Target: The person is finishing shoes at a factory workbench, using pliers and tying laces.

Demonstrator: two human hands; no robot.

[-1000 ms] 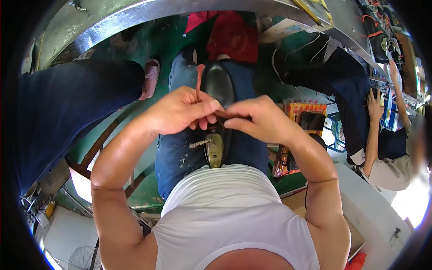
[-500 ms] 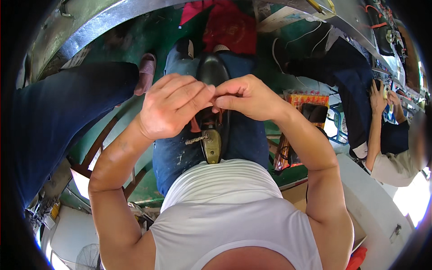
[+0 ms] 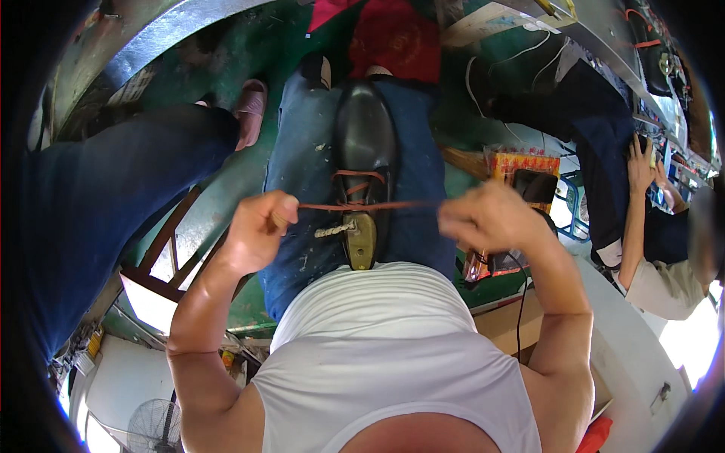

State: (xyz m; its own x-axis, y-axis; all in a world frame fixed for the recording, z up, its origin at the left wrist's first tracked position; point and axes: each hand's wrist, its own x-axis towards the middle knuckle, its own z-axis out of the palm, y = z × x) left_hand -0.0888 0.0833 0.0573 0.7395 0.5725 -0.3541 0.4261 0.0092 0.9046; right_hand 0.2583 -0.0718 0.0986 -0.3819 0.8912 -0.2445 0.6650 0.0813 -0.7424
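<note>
A black leather shoe (image 3: 365, 124) rests on my lap between my thighs, its toe pointing away from me. Inside it sits a shoe last (image 3: 362, 245), brownish-green, with a short twisted cord (image 3: 332, 230) sticking out to the left. A reddish-brown shoelace (image 3: 377, 206) crosses the shoe's opening and is stretched tight to both sides. Its left end is pinched in my left hand (image 3: 260, 226), thumb against curled fingers. My right hand (image 3: 487, 217), smeared a little by motion, grips the other end. More of the lace zigzags over the front of the opening.
Another person's leg (image 3: 128, 181) and pink slipper (image 3: 251, 113) are at the left. On the right, a co-worker's hands (image 3: 642, 166) work at a bench. A red-and-yellow package (image 3: 525, 162) lies right of my knee. A metal-edged table (image 3: 174, 45) curves along the far left.
My hands have moved apart from above the shoe, out to either side and nearer to me. The lace is now drawn taut between them, and the shoe's upper shows.
</note>
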